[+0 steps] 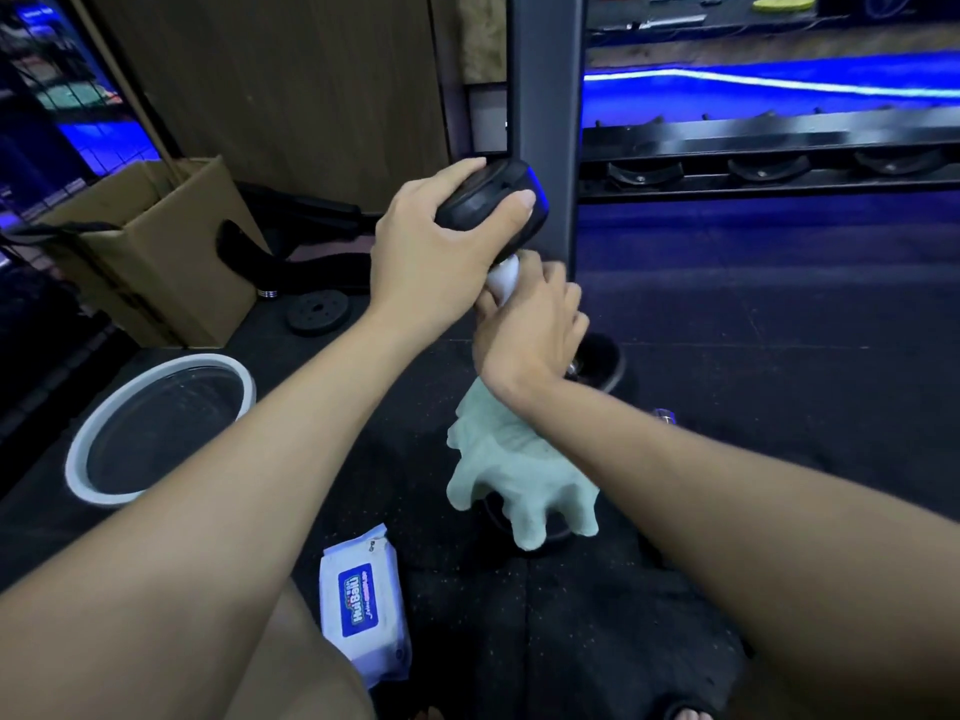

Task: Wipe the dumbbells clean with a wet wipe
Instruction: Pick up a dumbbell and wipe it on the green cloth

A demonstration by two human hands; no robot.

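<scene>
Wipes pack (pixel 363 610) lay on floor by knee. L hand (pixel 431 246) gripped dumbbell (pixel 493 194) top end, held up. R hand (pixel 530 324) squeezed white wet wipe (pixel 503 277) round handle; green cloth (pixel 519 470) below.

Black dumbbell (pixel 493 197), white wipe (pixel 505 277), pale green cloth (pixel 514 470), blue-labelled white wipe pack (pixel 363 610), brown box (pixel 150 252).

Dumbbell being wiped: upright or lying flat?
Upright, slightly tilted: left hand holds the dumbbell by its top head, other head near the floor.
</scene>
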